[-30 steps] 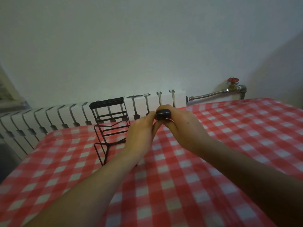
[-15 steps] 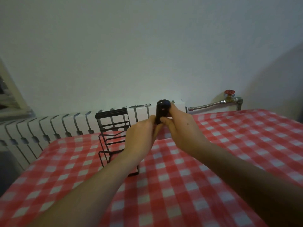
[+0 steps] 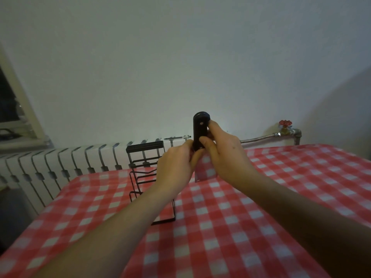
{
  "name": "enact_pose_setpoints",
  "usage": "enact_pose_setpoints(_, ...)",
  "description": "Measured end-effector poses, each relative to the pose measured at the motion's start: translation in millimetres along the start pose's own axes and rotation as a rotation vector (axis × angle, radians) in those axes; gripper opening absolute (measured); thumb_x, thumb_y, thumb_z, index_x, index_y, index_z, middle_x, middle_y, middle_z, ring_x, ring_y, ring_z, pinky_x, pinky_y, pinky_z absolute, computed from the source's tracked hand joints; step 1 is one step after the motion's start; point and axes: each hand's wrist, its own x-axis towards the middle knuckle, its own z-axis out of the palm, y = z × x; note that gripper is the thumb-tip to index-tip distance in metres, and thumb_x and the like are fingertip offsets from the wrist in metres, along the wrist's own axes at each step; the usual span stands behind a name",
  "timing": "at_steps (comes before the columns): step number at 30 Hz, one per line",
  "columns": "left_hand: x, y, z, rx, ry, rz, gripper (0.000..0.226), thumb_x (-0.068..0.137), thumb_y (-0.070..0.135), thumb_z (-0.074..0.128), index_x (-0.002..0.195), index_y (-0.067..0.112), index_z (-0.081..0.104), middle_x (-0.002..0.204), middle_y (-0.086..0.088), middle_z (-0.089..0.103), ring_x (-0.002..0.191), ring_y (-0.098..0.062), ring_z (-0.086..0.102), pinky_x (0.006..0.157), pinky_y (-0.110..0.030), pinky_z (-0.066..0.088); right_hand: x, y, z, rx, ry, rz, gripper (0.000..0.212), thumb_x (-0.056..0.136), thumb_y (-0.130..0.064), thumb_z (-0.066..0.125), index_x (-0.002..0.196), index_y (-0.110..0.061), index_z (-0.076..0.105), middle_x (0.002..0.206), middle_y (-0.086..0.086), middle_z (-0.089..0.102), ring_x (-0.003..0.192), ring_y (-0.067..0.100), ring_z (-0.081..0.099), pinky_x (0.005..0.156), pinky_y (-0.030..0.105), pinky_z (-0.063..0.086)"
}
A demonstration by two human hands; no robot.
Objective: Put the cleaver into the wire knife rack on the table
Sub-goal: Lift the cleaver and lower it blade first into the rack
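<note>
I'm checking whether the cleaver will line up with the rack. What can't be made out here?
Head view only:
- Cleaver blade: mostly hidden behind both hands; only a reflective patch shows.
- Wire rack right side: covered by the left hand and forearm.
- Rack slots: too dim and small to count.

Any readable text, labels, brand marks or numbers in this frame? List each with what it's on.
None readable.
Black cleaver handle, held upright by the left hand and right hand: a rivet dot, no lettering.
Reflective cleaver blade: mirrors the red-and-white checked tablecloth, no stamp visible.
Black wire knife rack: no label.
Red valve wheel on the pipe: too small to show any marking.
</note>
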Motion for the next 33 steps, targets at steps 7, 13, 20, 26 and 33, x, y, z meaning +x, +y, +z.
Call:
enact_pose_setpoints(7,11.4,-5.5,-9.0,-0.070,-0.044,-0.073,0.039,0.094,0.061,0.049,0.100,0.026,0.065,0.075,0.007,0.069,0.070,-0.019,0.065,0.061,-0.043,0.055,15.7,-8.2,3.2,-0.001,0.021,0.056,0.041,0.101,-0.025,0.046,0.141,-0.031,0.041,0.103,-0.004,0.066,0.089,0.021,0.063,0.073,0.038,0.051)
enact_pose_setpoints(13,22.5,-11.0,-20.5,-0.192,-0.080,-0.115,0.038,0.093,0.060,0.053,0.102,0.026,0.066,0.080,0.010,0.072,0.075,-0.015,0.068,0.067,-0.044,0.057,31.6,-16.3,5.5,0.020,0.010,0.076,0.042,0.102,-0.026,0.045,0.143,-0.032,0.040,0.105,0.002,0.069,0.092,0.025,0.065,0.079,0.048,0.053)
enact_pose_setpoints(20,34.4,-17.2,-35.6,-0.340,-0.100,-0.172,0.032,0.089,0.058,0.059,0.101,0.029,0.066,0.077,0.007,0.074,0.077,-0.015,0.071,0.073,-0.046,0.058,51.2,-28.8,6.7,0.033,0.002,0.045,0.040,0.101,-0.023,0.046,0.140,-0.029,0.044,0.097,0.004,0.069,0.087,0.026,0.066,0.077,0.049,0.054)
enact_pose_setpoints(26,41.9,-21.6,-46.2,-0.471,-0.124,-0.209,0.023,0.089,0.053,0.062,0.100,0.033,0.067,0.079,0.001,0.076,0.072,-0.017,0.071,0.072,-0.050,0.058,65.1,-37.1,8.0,0.059,-0.015,0.040,0.041,0.101,-0.024,0.047,0.140,-0.034,0.045,0.095,0.001,0.068,0.088,0.026,0.065,0.077,0.050,0.054)
enact_pose_setpoints(33,48.7,-31.0,-58.3,-0.477,-0.113,-0.218,0.007,0.091,0.052,0.059,0.090,0.046,0.062,0.079,0.008,0.076,0.069,-0.007,0.069,0.070,-0.047,0.060,77.6,-41.1,10.5,0.162,-0.011,0.044,0.037,0.101,-0.024,0.048,0.135,-0.038,0.051,0.092,-0.005,0.069,0.086,0.018,0.067,0.073,0.036,0.056)
